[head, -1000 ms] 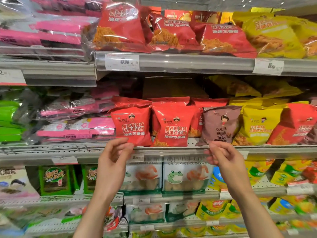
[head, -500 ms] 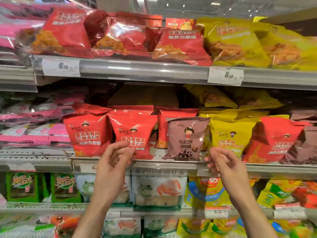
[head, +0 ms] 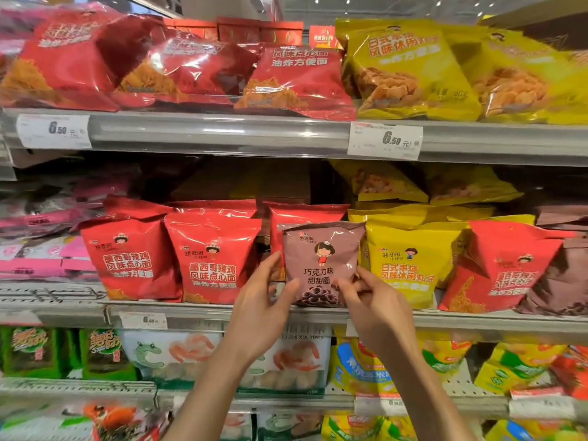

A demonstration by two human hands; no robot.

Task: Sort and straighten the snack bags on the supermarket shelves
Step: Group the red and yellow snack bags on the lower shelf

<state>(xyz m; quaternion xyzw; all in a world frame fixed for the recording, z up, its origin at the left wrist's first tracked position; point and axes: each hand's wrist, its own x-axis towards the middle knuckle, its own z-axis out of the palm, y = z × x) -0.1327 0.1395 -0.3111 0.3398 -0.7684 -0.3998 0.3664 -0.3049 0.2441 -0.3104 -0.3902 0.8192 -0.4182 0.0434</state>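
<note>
Fingers of the left hand (head: pixel 261 316) are nearly straight and loosely spread, their tips touching the lower left edge of the brown bag (head: pixel 321 259). That bag stands upright at the front of the middle shelf (head: pixel 222 316), between 2 red bags (head: pixel 213 259) on its left and a yellow bag (head: pixel 410 259) on its right. Curled fingers of the right hand (head: pixel 378 313) pinch the brown bag's lower right corner against the thumb.

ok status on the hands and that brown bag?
Left hand open, fingers at brown bag's left edge. Right hand pinching its lower right corner. Bag upright on middle shelf, between red bag and yellow bag.
</note>
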